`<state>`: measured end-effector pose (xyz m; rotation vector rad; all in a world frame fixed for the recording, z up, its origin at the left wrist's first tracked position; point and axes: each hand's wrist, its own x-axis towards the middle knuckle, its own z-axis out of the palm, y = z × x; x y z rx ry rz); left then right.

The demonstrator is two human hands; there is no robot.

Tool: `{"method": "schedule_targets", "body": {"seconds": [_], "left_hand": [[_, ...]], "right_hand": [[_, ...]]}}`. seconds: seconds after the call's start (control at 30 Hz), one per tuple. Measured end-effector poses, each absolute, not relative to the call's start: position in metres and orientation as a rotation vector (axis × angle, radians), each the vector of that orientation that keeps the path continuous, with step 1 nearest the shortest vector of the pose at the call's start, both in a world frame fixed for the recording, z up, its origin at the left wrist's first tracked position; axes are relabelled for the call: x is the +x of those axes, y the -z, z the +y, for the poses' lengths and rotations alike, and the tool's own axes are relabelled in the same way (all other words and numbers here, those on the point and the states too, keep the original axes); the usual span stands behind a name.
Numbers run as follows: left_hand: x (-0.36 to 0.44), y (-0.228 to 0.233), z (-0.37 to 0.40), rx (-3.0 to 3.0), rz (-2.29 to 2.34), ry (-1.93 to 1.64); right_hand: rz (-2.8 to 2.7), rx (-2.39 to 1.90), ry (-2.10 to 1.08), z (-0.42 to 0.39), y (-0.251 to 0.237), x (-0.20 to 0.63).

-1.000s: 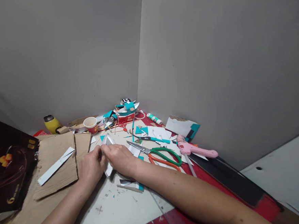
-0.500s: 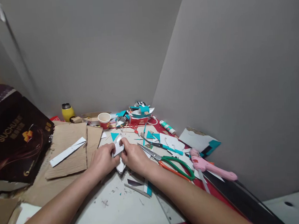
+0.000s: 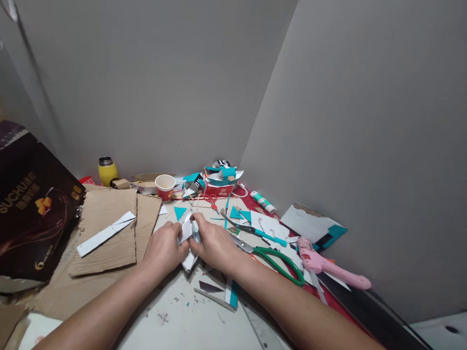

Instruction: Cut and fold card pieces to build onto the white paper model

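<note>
Between my two hands is a small folded white card piece point(image 3: 189, 260), long and pointed at its near end. My left hand point(image 3: 167, 247) is closed on its left side, thumb against the card. My right hand point(image 3: 213, 245) grips the other side, with fingers curled over the far part. The fingers hide much of the piece. Just beyond it lies a teal card triangle point(image 3: 180, 213). Scissors with green and orange handles point(image 3: 277, 262) lie right beside my right hand, their blades partly covered by it. A white and teal card scrap point(image 3: 218, 293) rests nearer to me.
Corrugated cardboard point(image 3: 99, 205) with a white strip point(image 3: 106, 234) lies left, beside a dark printed box point(image 3: 23, 205). A paper cup point(image 3: 165, 187) and yellow bottle point(image 3: 108, 173) stand at the back. A pink glue gun point(image 3: 332, 269) and glue stick tube point(image 3: 262, 202) are right. Grey walls point(image 3: 151, 85) enclose the table.
My right hand has shifted slightly over the card piece, and its fingers now curl further round the far part. The camera view has moved a little. Both hands keep their hold.
</note>
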<state>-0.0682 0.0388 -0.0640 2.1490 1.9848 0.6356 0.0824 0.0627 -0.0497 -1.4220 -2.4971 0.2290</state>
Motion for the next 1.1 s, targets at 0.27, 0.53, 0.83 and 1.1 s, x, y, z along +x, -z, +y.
{"method": "schedule_targets", "body": {"seconds": [0.27,0.53,0.83,1.1], "left_hand": [[-0.07,0.067,0.04,2.171,1.951,-0.761],[-0.069,0.056,0.033,2.258,1.922,-0.949],[-0.07,0.047,0.03,2.433,1.769,-1.298],[-0.07,0.049,0.033,2.426,1.782,-1.313]], "right_hand": [[-2.496,-1.51,-0.274,0.07,0.053,0.086],[-2.255,-1.333,-0.355,0.072,0.061,0.082],[-2.136,-1.095,-0.335,0.069,0.053,0.084],[-2.173,-1.142,-0.338,0.068,0.048,0.084]]}}
